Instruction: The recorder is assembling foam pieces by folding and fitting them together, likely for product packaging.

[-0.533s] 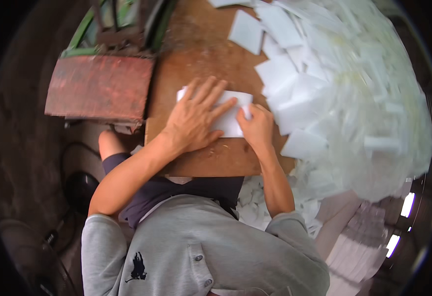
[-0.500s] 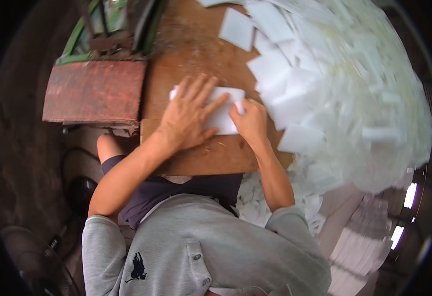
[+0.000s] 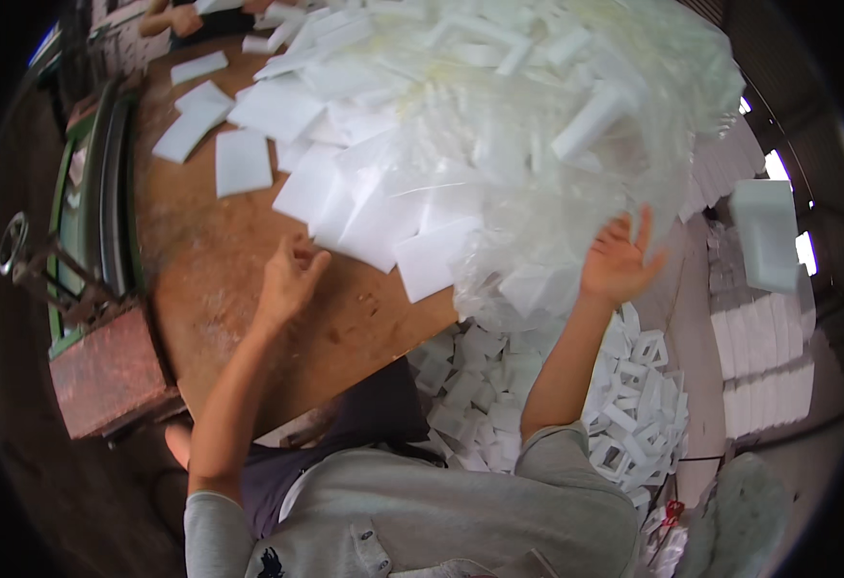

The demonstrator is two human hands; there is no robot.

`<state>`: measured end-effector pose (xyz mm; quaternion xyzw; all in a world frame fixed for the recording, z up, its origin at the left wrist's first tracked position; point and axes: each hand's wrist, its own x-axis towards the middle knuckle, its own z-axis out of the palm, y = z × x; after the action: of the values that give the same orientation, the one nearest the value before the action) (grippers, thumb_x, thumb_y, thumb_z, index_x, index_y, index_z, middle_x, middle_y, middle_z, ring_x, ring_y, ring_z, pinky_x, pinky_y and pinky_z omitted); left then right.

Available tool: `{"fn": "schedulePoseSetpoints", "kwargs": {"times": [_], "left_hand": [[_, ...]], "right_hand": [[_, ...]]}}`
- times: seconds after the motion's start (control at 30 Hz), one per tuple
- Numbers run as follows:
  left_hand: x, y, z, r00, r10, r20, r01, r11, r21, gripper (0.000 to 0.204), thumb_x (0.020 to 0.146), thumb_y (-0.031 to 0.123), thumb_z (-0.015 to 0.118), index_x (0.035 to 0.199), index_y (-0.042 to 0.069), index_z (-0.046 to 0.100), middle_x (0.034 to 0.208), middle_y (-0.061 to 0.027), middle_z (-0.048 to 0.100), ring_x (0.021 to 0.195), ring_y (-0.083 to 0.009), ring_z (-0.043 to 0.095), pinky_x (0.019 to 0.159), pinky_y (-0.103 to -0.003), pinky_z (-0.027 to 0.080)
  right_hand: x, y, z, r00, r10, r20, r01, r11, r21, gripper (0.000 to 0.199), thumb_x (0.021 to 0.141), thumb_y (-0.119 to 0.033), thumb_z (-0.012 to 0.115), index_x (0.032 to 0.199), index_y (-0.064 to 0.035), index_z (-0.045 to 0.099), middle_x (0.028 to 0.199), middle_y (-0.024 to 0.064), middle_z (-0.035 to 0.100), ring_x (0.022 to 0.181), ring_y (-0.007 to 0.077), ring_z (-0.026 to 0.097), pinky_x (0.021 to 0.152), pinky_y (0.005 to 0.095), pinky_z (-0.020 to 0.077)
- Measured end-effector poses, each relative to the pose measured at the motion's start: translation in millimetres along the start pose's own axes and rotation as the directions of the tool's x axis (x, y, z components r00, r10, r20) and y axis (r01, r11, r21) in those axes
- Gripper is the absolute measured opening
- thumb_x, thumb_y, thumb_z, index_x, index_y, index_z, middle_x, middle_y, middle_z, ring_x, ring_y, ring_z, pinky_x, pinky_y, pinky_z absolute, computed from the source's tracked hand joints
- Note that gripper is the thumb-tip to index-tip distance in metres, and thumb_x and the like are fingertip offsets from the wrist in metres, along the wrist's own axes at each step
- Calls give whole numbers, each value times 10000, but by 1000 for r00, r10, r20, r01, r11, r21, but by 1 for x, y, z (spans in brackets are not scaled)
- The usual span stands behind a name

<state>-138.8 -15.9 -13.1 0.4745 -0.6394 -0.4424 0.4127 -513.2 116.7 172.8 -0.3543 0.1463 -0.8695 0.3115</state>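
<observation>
White foam sheets [image 3: 422, 255] spill off a big heap of foam pieces [image 3: 528, 125] across the brown wooden table [image 3: 239, 279]. The left hand [image 3: 287, 279] rests on the bare wood just beside the nearest sheet, fingers loosely curled and holding nothing. The right hand [image 3: 619, 260] is raised with fingers spread wide, palm against the clear plastic bag [image 3: 547, 231] that bulges over the table's near edge; it grips nothing that can be made out. Judging by this, the person is at the step of fetching a fresh sheet from the heap. Next, one sheet would likely need drawing onto the bare wood while the right hand steadies the bag. Small foam offcuts [image 3: 576, 405] litter the floor below, and a rusty metal machine [image 3: 94, 356] stands at the left.
</observation>
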Motion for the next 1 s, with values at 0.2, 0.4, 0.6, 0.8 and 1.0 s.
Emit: {"fn": "schedulePoseSetpoints", "kwargs": {"times": [0.2, 0.4, 0.6, 0.8, 1.0], "left_hand": [[30, 33, 55, 981, -193, -5, 191, 975, -116, 559, 865, 207, 783, 1270, -61, 506, 886, -133, 666, 736, -164, 672, 526, -296, 552], [30, 17, 46, 980, -157, -120, 126, 964, -233, 282, 910, 129, 696, 1132, -23, 609, 815, -84, 648, 578, -144, 620, 500, -300, 525], [-7, -17, -70, 925, -74, -373, 35, 993, -110, 199, 970, 127, 634, 1079, -39, 634, 868, -88, 661, 644, -150, 645, 537, -301, 575], [-71, -27, -165, 888, -196, -415, 276, 951, 143, 181, 967, 125, 614, 1068, 4, 703, 828, -96, 694, 662, -160, 668, 543, -302, 544], [-105, -19, -169, 934, 118, -336, 114, 795, 596, 296, 913, 186, 682, 1167, 36, 683, 1011, -191, 649, 853, -289, 661, 713, -371, 520]], "right_hand": [[90, 44, -51, 974, -177, 140, 146, 21, -989, 675, 857, -236, 750, 1408, 43, 474, 1043, 157, 658, 985, 295, 648, 864, 393, 537], [131, 81, -56, 919, -313, 239, 117, -364, -924, 646, 801, -246, 792, 1315, 54, 540, 1077, 189, 664, 1040, 374, 629, 921, 443, 503], [71, 42, -46, 818, -220, 532, 477, -258, -840, 530, 873, -119, 719, 1342, 53, 543, 1194, 198, 655, 1058, 288, 642, 924, 374, 497], [-3, 27, 9, 934, 237, 268, -4, 756, -655, 496, 995, -209, 364, 1332, 130, 498, 1073, 155, 634, 962, 300, 630, 966, 476, 493], [-56, 123, 26, 74, 946, 315, -850, 225, -477, 639, 960, -339, 350, 1370, 142, 441, 758, 82, 533, 695, 250, 566, 840, 535, 517]]}}
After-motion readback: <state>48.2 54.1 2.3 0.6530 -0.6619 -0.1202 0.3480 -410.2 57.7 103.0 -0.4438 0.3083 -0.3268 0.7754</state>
